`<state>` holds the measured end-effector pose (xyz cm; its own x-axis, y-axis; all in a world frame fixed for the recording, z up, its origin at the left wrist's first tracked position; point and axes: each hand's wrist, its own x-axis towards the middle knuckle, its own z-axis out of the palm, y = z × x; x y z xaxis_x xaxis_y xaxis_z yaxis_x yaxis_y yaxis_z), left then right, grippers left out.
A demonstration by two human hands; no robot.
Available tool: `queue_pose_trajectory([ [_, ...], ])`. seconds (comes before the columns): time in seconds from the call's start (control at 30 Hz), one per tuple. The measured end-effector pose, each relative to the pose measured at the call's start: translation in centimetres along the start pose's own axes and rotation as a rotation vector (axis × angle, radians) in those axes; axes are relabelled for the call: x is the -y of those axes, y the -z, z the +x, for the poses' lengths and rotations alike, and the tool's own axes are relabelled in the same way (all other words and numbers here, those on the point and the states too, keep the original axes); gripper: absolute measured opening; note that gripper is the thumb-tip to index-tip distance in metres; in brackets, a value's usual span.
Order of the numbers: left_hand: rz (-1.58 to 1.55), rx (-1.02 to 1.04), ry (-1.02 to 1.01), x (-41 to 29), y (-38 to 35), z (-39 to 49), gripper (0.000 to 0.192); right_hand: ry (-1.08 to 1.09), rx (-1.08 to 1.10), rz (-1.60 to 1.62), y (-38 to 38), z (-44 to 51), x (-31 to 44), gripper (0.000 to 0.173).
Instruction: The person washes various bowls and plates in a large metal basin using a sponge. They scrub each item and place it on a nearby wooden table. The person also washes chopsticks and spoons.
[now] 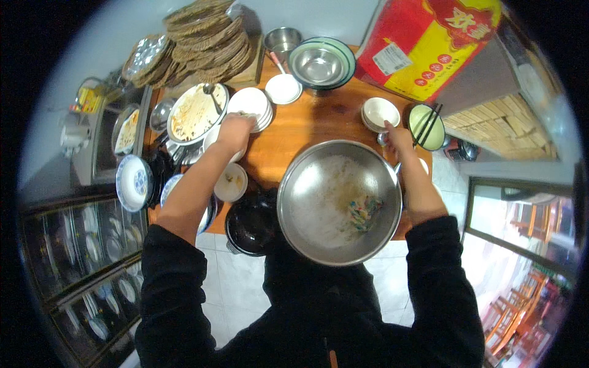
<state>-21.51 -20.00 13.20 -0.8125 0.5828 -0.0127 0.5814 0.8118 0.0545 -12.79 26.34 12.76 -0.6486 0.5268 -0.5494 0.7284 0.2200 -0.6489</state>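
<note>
My left hand (237,133) rests at the front rim of a stack of small white dishes (247,102); its fingers are partly hidden, so the grip is unclear. Something small and greyish lies by its fingertips on the top dish. On the other side, my right hand (399,140) holds the rim of the upper of two nested white bowls (381,110), thumb over the edge. A metal spoon (382,139) shows beside these fingers. Between my forearms sits a large steel basin (306,216) of cloudy, foamy water, with a multicoloured bundle (365,212) in it.
Left on the wooden table (299,122) are a food-smeared white dish (191,115) with a ladle, blue-patterned bowls (134,183) and a black pot (251,225). Green-rimmed basins (322,64) and woven trays (207,46) stand behind. Chopsticks (428,124) cross a green bowl (425,133) at right.
</note>
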Motion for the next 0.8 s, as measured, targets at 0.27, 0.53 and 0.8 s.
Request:
queue_pose_trajectory([
  [0.27, -0.106, -0.322, -0.266, 0.0, 3.9, -1.9, 0.02, 0.693, 0.174, -0.871, -3.9, -19.0, -14.4, 0.049],
  [0.53, -0.496, -0.174, -0.125, -12.3, 10.7, -7.4, 0.014, 0.657, 0.265, -0.971, -5.7, -17.3, -14.5, 0.05],
  [0.8, -1.599, -0.215, 0.812, -29.7, -1.9, -8.9, 0.014, 0.093, 0.386, 0.634, -3.9, -21.0, -11.8, 0.04],
])
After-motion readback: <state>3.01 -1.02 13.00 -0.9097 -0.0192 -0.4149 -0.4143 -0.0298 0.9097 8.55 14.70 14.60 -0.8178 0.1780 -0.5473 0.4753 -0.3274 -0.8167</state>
